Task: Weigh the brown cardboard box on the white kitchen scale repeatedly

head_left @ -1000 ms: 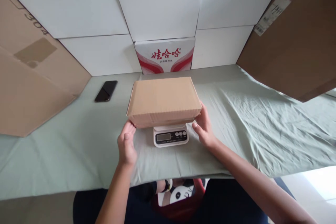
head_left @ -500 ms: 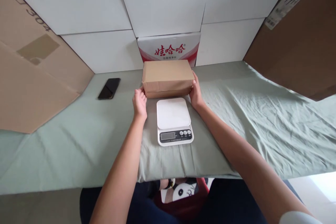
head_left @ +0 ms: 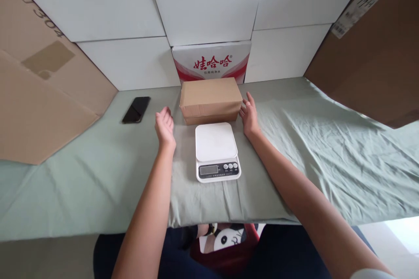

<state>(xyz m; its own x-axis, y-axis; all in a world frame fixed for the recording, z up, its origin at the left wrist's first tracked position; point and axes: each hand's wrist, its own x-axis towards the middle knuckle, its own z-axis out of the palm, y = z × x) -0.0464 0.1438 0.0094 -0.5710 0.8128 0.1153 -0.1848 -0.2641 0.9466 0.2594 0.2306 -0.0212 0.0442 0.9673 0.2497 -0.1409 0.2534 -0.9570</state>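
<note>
While my forearms stretch out over the near edge of the desk (head_left: pixel 98 200), both my grips are open and hold nothing. Nearest to me, between my arms, sits the white kitchen scale (head_left: pixel 216 150) with its display and buttons facing me and its platform bare. Beyond it, my left hand (head_left: pixel 164 127) hovers with fingers spread, clearly apart from the box, while my right hand (head_left: pixel 250 115) stands palm inward just beside the box's right end; whether a fingertip touches the cardboard I cannot tell. The brown cardboard box (head_left: pixel 210 99) lies flat on the green cloth directly behind the scale, its near face almost meeting the scale's far edge, its long axis running left to right across my view. So the box is ahead of both hands and between them, with the right hand the nearer one. To the left of my left hand there is open cloth out to the black phone (head_left: pixel 136 109); to the right the cloth is wrinkled. Behind the box stands a white carton with red lettering (head_left: pixel 211 62), close against it, so little room remains farther back.
</note>
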